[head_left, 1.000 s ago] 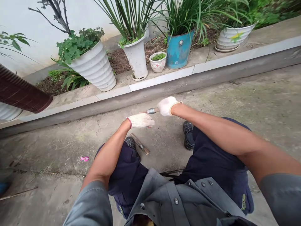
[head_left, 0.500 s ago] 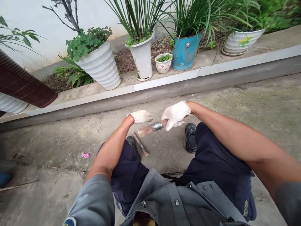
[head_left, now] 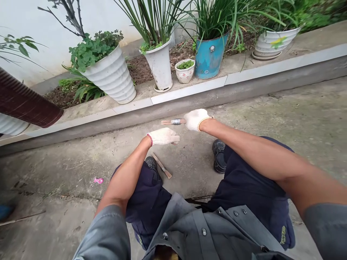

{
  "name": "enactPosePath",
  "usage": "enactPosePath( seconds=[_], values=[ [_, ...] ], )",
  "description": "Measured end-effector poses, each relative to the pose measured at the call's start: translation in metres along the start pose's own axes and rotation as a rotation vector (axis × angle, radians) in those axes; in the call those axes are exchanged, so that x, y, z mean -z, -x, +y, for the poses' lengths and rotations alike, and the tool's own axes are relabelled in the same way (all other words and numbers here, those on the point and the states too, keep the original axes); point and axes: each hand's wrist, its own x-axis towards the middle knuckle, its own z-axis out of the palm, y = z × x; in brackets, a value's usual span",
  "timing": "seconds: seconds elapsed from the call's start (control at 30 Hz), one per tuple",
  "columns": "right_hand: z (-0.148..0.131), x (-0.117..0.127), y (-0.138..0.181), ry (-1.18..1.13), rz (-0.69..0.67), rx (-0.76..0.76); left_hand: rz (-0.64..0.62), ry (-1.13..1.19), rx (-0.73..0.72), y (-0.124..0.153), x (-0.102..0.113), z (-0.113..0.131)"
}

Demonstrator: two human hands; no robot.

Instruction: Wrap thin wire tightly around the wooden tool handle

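Note:
My right hand point(head_left: 195, 120), in a white knitted glove, is closed round one end of a short wooden stick point(head_left: 166, 122). Silvery wire point(head_left: 177, 122) is wound in a tight coil about the stick's middle, and the free end points left. Just below it is my left hand point(head_left: 163, 137), gloved too, with its fingers drawn together; whatever they pinch, if anything, is too small to make out. A second wooden stick point(head_left: 162, 165) lies on the concrete beside my left shoe point(head_left: 151, 163).
A raised bed edge point(head_left: 189, 88) runs across in front, bearing white pots point(head_left: 110, 77), a small pot point(head_left: 185, 74) and a blue bucket point(head_left: 210, 57) with plants. A brown ribbed pot point(head_left: 29, 99) leans at left. A pink item point(head_left: 98, 180) lies on the ground.
My right hand has moved up and away from me with the wire-wound stick, which has turned nearly level. My left hand has shifted slightly right and now sits below the stick.

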Motion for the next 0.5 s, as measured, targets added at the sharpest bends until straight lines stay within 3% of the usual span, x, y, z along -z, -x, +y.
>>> enactPosePath(
  seconds=[0.1, 0.23, 0.37, 0.5],
  values=[
    [0.0, 0.012, 0.012, -0.038, 0.093, -0.003, 0.001, 0.042, -0.006, -0.001, -0.001, -0.005],
    [0.005, 0.018, 0.03, -0.321, 0.014, 0.156, 0.001, -0.057, 0.036, -0.005, -0.001, -0.015],
    [0.009, 0.014, 0.042, -0.524, -0.201, 0.266, 0.045, -0.124, 0.121, -0.011, 0.0, -0.026],
    [0.003, 0.005, 0.049, -0.441, -0.53, 0.344, 0.102, -0.174, 0.083, -0.016, 0.002, -0.029]
  ],
)
